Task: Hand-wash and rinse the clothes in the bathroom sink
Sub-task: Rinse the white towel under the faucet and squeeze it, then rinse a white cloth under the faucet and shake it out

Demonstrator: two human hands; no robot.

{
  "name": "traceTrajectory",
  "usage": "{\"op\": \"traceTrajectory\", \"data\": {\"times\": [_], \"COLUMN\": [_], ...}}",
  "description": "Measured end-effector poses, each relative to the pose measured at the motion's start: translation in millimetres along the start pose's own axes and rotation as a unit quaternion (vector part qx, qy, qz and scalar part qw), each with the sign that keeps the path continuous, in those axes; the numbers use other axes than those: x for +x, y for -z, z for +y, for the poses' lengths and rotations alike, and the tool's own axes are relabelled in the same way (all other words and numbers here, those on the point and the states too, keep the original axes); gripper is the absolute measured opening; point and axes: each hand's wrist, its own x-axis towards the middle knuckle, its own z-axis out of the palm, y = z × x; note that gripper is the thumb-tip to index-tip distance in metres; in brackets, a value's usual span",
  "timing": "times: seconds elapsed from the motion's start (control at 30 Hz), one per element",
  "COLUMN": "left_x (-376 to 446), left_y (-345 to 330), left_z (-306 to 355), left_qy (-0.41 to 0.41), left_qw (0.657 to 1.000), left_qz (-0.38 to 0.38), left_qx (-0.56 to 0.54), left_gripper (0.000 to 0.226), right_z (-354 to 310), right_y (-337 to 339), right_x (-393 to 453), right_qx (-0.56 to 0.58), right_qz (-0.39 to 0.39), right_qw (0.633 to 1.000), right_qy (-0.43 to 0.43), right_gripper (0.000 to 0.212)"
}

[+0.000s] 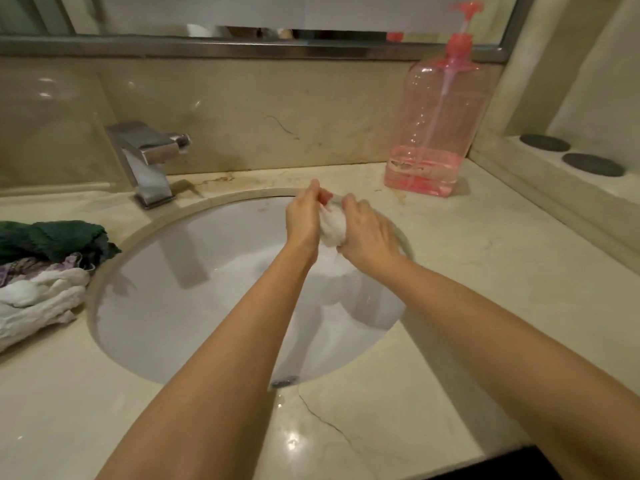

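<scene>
Both hands clamp a small white cloth [333,226] over the far side of the sink [207,289]: left hand [304,216] and right hand [367,237] are each curled round it, grip tight. Risk: wrung water splashes past the grip onto the worktop [450,271]. The cloth may slip from the grip into the basin below. The tap [149,161], left of the grip, looks off, so rinsing is likely incomplete.

Pink pump bottle [437,133] on countertop [467,258]; mirror [311,12].

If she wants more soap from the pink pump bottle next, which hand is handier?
Probably the right hand: the pump bottle stands on its side. Both hands, the left too, now grip the white cloth.
</scene>
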Motion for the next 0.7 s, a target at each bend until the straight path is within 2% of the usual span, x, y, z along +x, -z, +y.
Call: {"op": "traceTrajectory", "data": {"times": [0.07,0.17,0.27,0.33,0.4,0.5,0.63,0.7], "left_x": [-4.7,-12.1,-15.9,-14.9,-14.2,-14.1,-22.2,-28.6], "left_y": [-13.3,-24.8,-29.1,-28.5,-26.7,-20.5,-3.2,8.9], "left_z": [1.2,-4.7,-7.7,-6.4,-4.9,-2.4,9.0,16.5], "left_qy": [-0.052,-0.109,-0.133,-0.160,-0.186,-0.197,-0.148,-0.112], "left_qw": [0.995,0.970,0.940,0.905,0.857,0.773,0.627,0.578], "left_qz": [-0.074,-0.163,-0.226,-0.264,-0.296,-0.350,-0.447,-0.466], "left_qx": [0.048,0.144,0.220,0.292,0.378,0.491,0.621,0.660], "left_gripper": [0.024,0.039,0.044,0.044,0.042,0.038,0.030,0.029], "right_z": [23.3,58.4,84.5,90.9,90.7,88.5,70.2,49.1], "right_y": [17.0,37.5,46.4,50.5,51.1,49.4,45.7,47.6], "right_x": [6.0,14.6,19.3,20.8,21.7,21.6,5.2,-5.1], "right_qx": [-0.011,-0.046,-0.043,-0.072,-0.109,-0.089,-0.075,-0.017], "right_qz": [0.036,0.053,0.021,-0.006,0.005,0.076,0.124,0.116], "right_qw": [0.999,0.995,0.990,0.986,0.983,0.983,0.987,0.993], "right_qy": [-0.033,-0.074,-0.130,-0.148,-0.148,-0.138,-0.064,-0.027], "right_gripper": [0.063,0.080,0.101,0.102,0.087,0.058,0.043,0.037]}}
